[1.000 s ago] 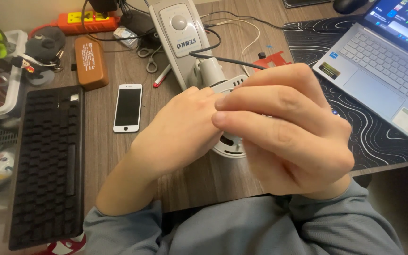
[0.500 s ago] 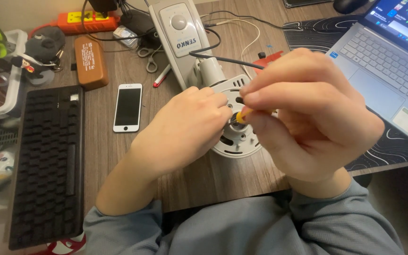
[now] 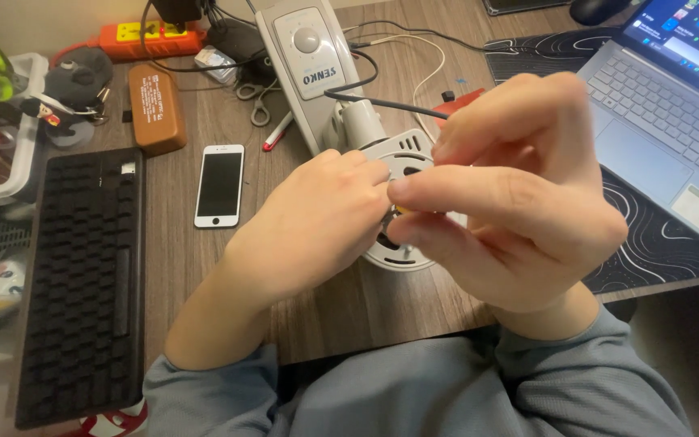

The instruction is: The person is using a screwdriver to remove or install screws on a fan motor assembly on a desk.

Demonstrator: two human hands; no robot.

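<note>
Head view: a small white fan (image 3: 402,162) lies on its side on the wooden desk (image 3: 349,307), its round motor housing facing up between the two hands. The left hand (image 3: 317,222) rests curled on the housing, steadying it. The right hand (image 3: 519,202) hovers just above, fingers pinched on something small and orange — too hidden to name. The work looks mid-way: the housing is bare with no blade or grille on it, and what sits under the fingers cannot be judged. A phone (image 3: 220,184), a keyboard (image 3: 82,283) and a laptop (image 3: 673,121) lie around.
</note>
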